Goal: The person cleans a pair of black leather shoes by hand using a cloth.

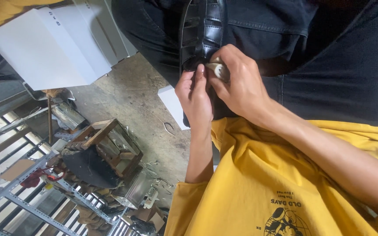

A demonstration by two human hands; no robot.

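- Black glossy strapped shoe (202, 30) taken as the landmark, resting on a dark-trousered lap (329, 65) at the top middle of the head view.
- Left hand (194, 98) just below the shoe's lower end, fingers curled up against the leather, thumb and forefinger pinched on its edge.
- Right hand (241, 85) beside the left, right of the shoe's lower end, clenched on a small pale wad (218, 70), perhaps cloth or sponge; too hidden by the fingers to tell which.
- Wad pressed against the shoe's black surface, right at the strap end.
- Both forearms running from below the shoe, out of a yellow shirt (259, 183) with a round black print near its bottom edge.
- Large plain white box (49, 48), oblong, well to the left of the shoe, lid shut, a small dark mark near its upper corner.
- Second white box or panel (110, 26) between that box and the shoe, partly covered.
- Small white flat corner (171, 105) just left of the left hand, below the shoe, on the concrete floor (136, 96).
- Wooden frame (106, 144) with a dark rounded piece (88, 168) far below-left of the shoe.
- Grey perforated metal shelving (18, 196) farther left still, with a brown cardboard scrap (16, 169) and a red item (33, 179) among its rails.
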